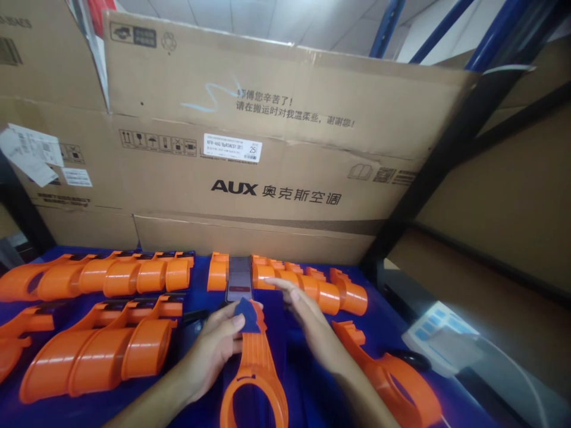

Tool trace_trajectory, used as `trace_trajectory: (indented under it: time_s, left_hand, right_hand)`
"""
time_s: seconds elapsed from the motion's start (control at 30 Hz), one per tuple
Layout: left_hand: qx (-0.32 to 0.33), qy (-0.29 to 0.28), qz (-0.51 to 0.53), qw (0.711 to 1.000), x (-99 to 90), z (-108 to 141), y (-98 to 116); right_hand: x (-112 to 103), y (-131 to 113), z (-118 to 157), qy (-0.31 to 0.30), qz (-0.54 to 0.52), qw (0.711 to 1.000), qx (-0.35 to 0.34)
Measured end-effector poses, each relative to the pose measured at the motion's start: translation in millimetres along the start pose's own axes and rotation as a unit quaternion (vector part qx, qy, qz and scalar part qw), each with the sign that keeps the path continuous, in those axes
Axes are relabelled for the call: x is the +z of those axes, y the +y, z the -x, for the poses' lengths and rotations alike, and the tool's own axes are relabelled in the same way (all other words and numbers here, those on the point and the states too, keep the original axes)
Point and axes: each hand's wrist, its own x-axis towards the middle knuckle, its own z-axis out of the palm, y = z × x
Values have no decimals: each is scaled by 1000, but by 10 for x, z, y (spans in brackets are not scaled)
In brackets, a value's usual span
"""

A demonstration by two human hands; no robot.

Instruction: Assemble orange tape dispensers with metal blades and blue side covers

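My left hand (220,339) is closed on the flat end of an orange ring holder (256,356). A dark blue patch (250,316) covers that end, under my thumb, and the round ring hangs toward me. My right hand (306,315) is apart from the holder, fingers stretched out toward the left, with nothing visible in it. Its fingertips are near a phone-like dark device (239,279) and in front of the back right row of orange holders (328,296); whether they touch anything, I cannot tell.
More orange holders stand in rows at left, at the back (120,276) and nearer me (104,353). One larger orange holder (392,380) lies at right on the blue surface (307,386). Cardboard cartons (289,148) form the back wall; a white device (441,339) is at far right.
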Motion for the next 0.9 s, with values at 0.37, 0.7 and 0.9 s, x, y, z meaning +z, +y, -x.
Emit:
trace_trajectory:
  time_s: [0.37,0.7,0.9]
  left_hand:
    - [15,25,33,999,53,20,-2]
    - [123,95,-62,986,-23,-49,-14]
    - [152,77,-115,979,23,-41,-1]
  right_hand:
    - [152,87,-36,9,-173,982,76]
    - [68,-62,21,33,-110,993,26]
    - [79,-71,65,-16,26,996,-79]
